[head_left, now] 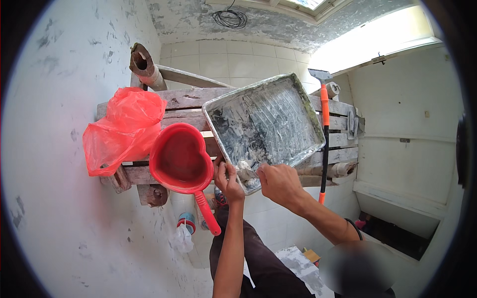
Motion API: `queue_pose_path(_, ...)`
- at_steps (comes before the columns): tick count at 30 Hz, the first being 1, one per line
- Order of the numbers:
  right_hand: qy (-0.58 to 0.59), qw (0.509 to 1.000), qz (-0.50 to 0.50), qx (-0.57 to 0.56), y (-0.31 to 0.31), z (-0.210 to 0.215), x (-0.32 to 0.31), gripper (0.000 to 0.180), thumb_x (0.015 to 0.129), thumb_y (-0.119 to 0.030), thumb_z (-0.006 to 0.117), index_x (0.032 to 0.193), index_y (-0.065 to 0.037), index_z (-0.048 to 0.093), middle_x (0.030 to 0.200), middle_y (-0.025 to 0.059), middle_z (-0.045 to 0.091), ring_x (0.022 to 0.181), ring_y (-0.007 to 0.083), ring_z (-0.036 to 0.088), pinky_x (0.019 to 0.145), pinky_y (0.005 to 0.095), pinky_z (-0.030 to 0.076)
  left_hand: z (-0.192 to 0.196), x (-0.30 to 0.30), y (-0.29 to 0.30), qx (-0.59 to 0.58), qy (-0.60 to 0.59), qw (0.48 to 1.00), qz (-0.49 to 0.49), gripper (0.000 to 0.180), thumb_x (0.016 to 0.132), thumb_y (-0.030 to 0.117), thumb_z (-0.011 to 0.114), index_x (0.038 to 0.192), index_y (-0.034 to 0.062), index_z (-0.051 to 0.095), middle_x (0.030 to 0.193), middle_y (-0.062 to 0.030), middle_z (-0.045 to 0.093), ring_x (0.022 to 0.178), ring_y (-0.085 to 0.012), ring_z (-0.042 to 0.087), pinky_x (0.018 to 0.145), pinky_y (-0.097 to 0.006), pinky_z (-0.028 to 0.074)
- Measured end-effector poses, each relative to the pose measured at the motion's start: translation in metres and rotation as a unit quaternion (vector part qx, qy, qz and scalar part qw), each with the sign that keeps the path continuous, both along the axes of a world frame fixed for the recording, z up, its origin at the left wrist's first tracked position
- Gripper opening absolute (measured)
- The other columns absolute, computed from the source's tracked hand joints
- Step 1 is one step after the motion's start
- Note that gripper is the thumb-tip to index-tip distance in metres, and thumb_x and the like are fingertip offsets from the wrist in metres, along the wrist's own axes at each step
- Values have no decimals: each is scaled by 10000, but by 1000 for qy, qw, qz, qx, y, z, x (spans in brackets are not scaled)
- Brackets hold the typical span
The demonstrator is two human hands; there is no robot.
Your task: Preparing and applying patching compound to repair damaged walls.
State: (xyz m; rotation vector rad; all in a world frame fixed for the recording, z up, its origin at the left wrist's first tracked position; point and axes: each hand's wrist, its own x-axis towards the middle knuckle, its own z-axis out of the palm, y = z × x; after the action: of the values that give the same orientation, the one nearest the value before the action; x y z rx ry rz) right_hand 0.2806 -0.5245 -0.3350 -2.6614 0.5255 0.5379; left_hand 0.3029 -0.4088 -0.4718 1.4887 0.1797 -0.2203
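Observation:
A paint roller tray, ribbed and smeared with grey-white paste, lies tilted across the wooden slats in front of me. My left hand is closed on its near left rim, thumb up at the edge. In my right hand is a scraper; its blade is coated in white paste and sits over the tray's near corner, while the fist hides the handle. Just left of my left hand stands a red heart-shaped dipper, its handle pointing toward me. What it holds is hard to make out.
The slatted wooden platform carries a crumpled red plastic bag at left and a long-handled scraper at right. A blue-and-red can stands on the floor below. Coiled black cable lies beyond. A patchy wall rises at left.

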Motion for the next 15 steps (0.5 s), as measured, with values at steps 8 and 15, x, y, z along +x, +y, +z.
queue_pose_path(8, -47, 998, -48, -12, -10, 17, 5, 183, 923, -169, 608, 871, -45, 732, 734, 188, 697, 705, 390, 689, 652, 484, 539, -13, 0, 4, 4, -37, 999, 14, 235, 972, 87, 564, 1094, -101, 634, 1223, -180, 617, 1041, -273, 585, 894, -362, 471)
queue_pose_path(15, 24, 999, 35, -2, 9, 31, -9, 159, 910, -159, 614, 859, -45, 713, 671, 176, 665, 666, 371, 677, 615, 490, 517, -17, -1, 6, -18, -5, 1000, 19, 246, 994, 96, 553, 1100, -111, 631, 1230, -182, 606, 1024, -261, 576, 878, -358, 471)
